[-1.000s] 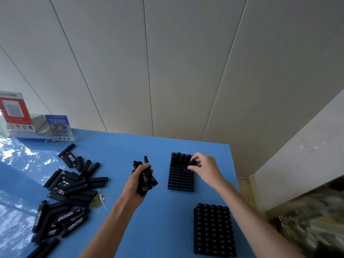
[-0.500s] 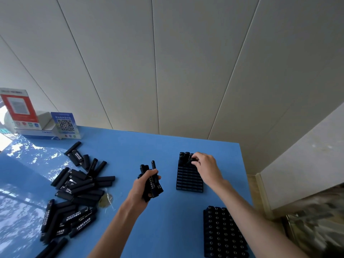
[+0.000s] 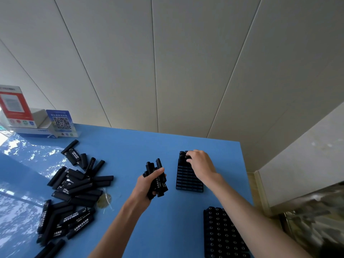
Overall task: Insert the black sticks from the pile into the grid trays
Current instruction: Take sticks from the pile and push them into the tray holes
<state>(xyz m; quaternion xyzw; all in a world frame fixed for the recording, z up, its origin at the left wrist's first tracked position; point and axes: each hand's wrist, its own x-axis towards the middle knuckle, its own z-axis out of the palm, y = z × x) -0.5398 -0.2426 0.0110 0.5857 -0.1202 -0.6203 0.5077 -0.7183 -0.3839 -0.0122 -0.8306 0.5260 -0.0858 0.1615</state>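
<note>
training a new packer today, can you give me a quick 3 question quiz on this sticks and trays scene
1. True or false: the left hand grips a bundle of black sticks above the blue table.
2. Multiple choice: where is the right hand working? A) at the loose pile B) at the far end of the far tray C) at the near tray
3. Fill in: the near tray, by the right forearm, looks ____ with sticks, while most of the far tray's slots are empty.

Key: 1 true; 2 B; 3 full
</note>
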